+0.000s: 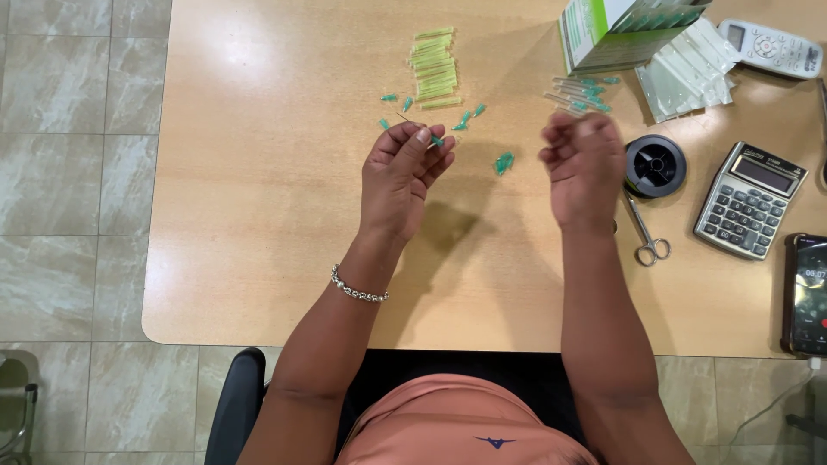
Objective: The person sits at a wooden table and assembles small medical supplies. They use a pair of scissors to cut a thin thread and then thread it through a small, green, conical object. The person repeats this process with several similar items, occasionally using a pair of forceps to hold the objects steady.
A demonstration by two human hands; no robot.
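Left hand (403,168): one, fingers curled together, pinching a thin needle (422,129) with a green hub; long axis runs upper-left to lower-right.
Right hand (586,164): one, blurred, fingers loosely curled; grip cannot be told.
Green caps (503,162): about ten loose, scattered beyond the hands.
Yellow tubes (433,67): one stack, lying crosswise.
Scissors (644,232): one pair.

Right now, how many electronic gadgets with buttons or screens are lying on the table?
3, all at the right end: a white remote at the top, a grey calculator beside the scissors, and a phone at the edge, partly cut off.
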